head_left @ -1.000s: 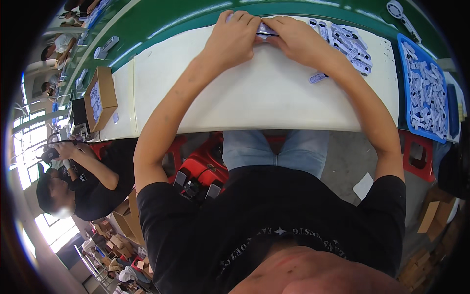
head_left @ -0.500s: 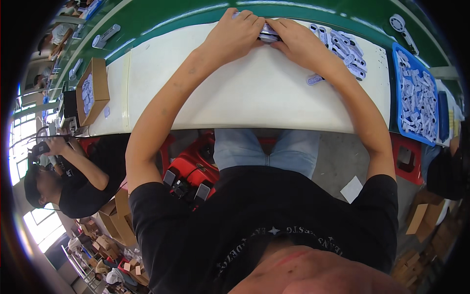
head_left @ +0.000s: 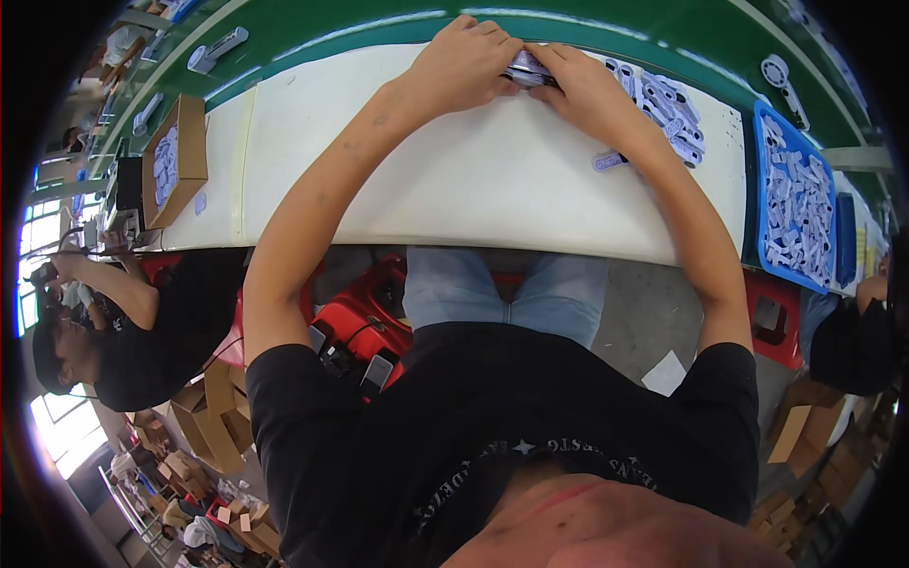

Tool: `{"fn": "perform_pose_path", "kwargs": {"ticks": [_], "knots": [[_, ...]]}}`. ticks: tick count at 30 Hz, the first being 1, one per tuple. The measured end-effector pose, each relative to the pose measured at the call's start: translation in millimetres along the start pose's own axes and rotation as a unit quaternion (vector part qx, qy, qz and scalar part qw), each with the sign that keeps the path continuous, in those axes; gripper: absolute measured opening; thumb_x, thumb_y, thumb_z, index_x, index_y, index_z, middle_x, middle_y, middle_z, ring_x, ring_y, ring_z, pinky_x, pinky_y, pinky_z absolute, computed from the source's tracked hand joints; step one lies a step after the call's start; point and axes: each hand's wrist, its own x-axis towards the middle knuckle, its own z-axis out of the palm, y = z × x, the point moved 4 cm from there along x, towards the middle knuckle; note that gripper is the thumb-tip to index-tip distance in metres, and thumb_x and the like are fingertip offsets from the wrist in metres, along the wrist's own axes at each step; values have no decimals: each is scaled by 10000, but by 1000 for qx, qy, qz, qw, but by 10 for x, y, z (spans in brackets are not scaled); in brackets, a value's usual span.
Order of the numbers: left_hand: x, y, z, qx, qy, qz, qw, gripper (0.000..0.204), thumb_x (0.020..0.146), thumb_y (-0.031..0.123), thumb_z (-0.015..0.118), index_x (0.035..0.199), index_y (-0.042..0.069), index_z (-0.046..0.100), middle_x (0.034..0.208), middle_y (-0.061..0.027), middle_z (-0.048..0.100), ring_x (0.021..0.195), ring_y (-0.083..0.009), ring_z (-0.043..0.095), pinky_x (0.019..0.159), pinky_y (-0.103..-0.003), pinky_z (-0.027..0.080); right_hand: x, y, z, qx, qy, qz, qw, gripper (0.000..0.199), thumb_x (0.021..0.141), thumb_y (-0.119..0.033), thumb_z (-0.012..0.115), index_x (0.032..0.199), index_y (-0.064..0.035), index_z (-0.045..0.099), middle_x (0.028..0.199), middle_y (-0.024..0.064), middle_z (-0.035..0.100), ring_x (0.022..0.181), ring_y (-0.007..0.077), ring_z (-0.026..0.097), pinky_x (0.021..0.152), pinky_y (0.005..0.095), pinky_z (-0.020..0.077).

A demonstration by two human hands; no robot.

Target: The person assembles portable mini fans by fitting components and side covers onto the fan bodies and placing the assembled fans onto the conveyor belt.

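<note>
White and grey, a small flat part [head_left: 526, 68] sits pinched between both hands at the far edge of a pale bench [head_left: 454, 180]. Left hand [head_left: 464, 62] curls over it from the left, fingers bent down and closed on its left end. Right hand [head_left: 585, 85] meets it from the right, fingers folded onto the other end. Its long axis seems to run left to right, from one hand to the other; most of it is hidden under the fingers, so its exact shape cannot be told. Both hands touch it, neither nearer than the other.

Just right of the right hand lies a loose heap of similar parts [head_left: 663, 104], with one stray part [head_left: 608, 162] nearer the body. Further right, a blue tray [head_left: 769, 142] holds many more. Beyond the hands runs a green belt [head_left: 379, 24]. Well to the left stands an open cardboard box [head_left: 194, 142]. A seated person in black [head_left: 142, 322] works at the left.
</note>
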Motion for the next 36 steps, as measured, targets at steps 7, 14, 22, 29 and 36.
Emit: {"fn": "perform_pose_path", "kwargs": {"ticks": [7, 14, 22, 29, 36], "knots": [[39, 36, -115, -21, -44, -32, 998, 289, 798, 207, 678, 1023, 36, 618, 924, -131, 656, 912, -266, 614, 918, -392, 411, 45, -17, -64, 30, -42, 48, 997, 467, 811, -103, 666, 1245, -9, 523, 1150, 197, 594, 1065, 379, 562, 910, 403, 462], [-118, 127, 73, -14, 98, -49, 994, 255, 721, 120, 664, 952, 34, 597, 927, -123, 650, 1017, -268, 584, 985, -422, 376, 13, -110, -93, 84, -21, 50, 995, 416, 820, -100, 663, 1207, 3, 549, 1158, 193, 602, 1058, 359, 578, 890, 392, 465], [-60, 152, 94, 21, 87, -58, 994, 261, 707, 105, 667, 948, 29, 604, 932, -107, 654, 1009, -262, 587, 995, -399, 378, 91, -63, -107, 78, -28, 101, 991, 397, 800, -125, 697, 1154, 13, 582, 1092, 201, 629, 991, 360, 605, 859, 387, 478], [-76, 36, -11, -28, 51, 1, 998, 218, 809, 170, 661, 969, 27, 619, 951, -110, 662, 1018, -261, 591, 998, -384, 377, 87, 31, -109, 94, -39, 79, 992, 414, 803, -144, 712, 1156, 30, 582, 1070, 203, 650, 951, 325, 638, 859, 363, 482], [-161, 1, -95, -39, 135, 20, 990, 231, 862, 234, 650, 976, 34, 636, 917, -100, 677, 958, -256, 607, 934, -386, 413, 96, -15, -94, 100, -14, 77, 992, 416, 802, -137, 712, 1161, 30, 584, 1090, 200, 649, 959, 325, 639, 875, 352, 483]]}}
